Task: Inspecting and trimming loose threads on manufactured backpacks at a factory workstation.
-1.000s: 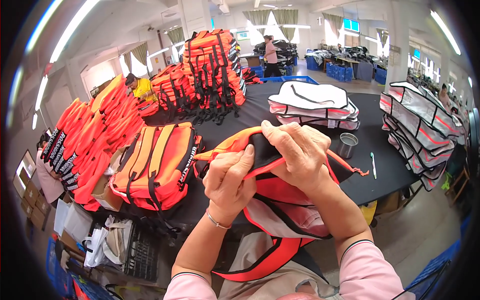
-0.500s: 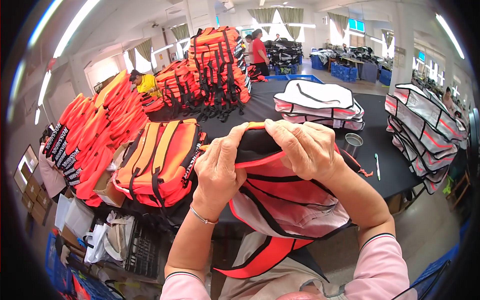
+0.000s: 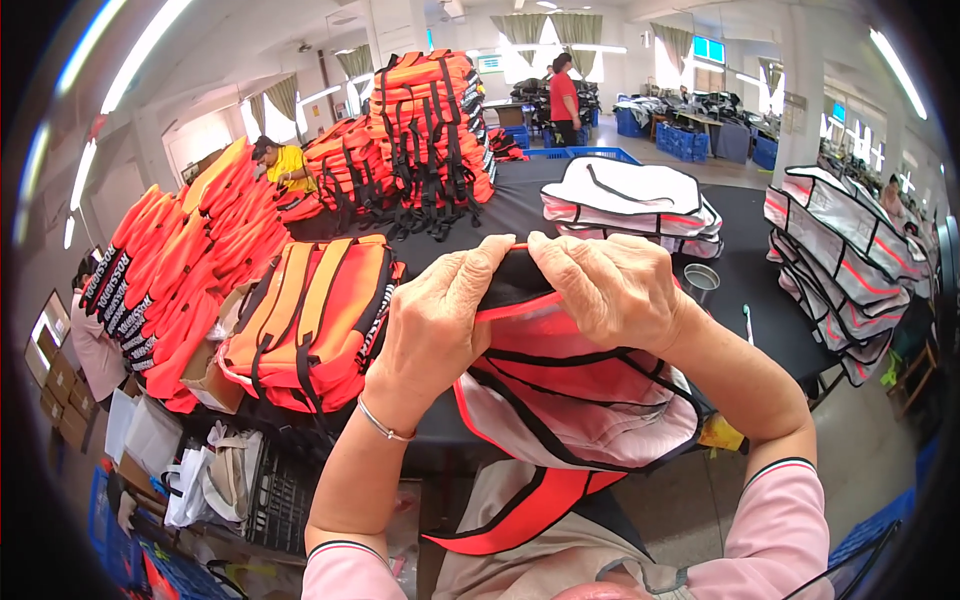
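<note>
I see the left hand [image 3: 435, 305] and right hand [image 3: 618, 298] grasping a bag [image 3: 575, 405] by its edge mid-frame — an orange backpack [image 3: 342, 345] left of centre.

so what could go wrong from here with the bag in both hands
1. The left hand and right hand pinch the bag only by its top edge, so it might slip loose, its body being unsupported by them.
2. The metal cup stands close beyond the right forearm; a wide swing might knock it over.
3. The uneven stack of white bags sits by the edge of the table and could slide off if bumped.
</note>
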Demonstrator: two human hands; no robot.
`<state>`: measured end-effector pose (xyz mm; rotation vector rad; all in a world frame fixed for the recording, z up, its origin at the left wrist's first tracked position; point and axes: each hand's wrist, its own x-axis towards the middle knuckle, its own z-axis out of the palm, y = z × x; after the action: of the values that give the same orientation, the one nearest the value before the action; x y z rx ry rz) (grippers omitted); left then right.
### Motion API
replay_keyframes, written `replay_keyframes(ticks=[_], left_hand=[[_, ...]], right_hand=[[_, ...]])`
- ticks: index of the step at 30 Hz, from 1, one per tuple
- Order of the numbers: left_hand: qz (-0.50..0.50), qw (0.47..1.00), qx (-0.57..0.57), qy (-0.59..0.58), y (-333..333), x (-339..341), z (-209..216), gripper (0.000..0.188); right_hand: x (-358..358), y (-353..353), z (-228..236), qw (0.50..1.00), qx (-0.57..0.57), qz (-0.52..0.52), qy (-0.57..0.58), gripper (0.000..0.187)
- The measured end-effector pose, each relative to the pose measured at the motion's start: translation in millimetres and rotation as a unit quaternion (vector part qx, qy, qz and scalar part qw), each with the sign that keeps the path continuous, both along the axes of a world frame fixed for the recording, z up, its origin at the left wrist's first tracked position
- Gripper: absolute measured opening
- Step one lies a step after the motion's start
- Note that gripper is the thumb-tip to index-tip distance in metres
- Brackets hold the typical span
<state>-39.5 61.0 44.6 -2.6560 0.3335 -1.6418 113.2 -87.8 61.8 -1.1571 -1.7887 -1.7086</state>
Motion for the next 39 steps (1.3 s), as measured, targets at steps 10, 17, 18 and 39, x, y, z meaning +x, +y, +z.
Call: replay_keyframes(ticks=[10, 17, 18, 39], left_hand=[[-0.048, 0.990, -0.114, -0.062, -13, 1, -18, 0.044], [-0.037, 0.982, -0.146, -0.111, -32, 5, -34, 0.021], [-0.032, 0.982, -0.115, -0.150, -31, 7, -32, 0.024], [0.069, 0.970, -0.052, -0.227, -1, -7, -34, 0.029]], right_hand=[[-8, -6, 3, 0.999, -0.026, 0.013, 0.025, 0.030], [-13, 7, -7, 0.996, 0.031, 0.024, 0.080, 0.026], [-13, 9, -8, 0.993, 0.042, 0.038, 0.104, 0.024], [-28, 22, -29, 0.995, 0.084, 0.034, 0.041, 0.008]])
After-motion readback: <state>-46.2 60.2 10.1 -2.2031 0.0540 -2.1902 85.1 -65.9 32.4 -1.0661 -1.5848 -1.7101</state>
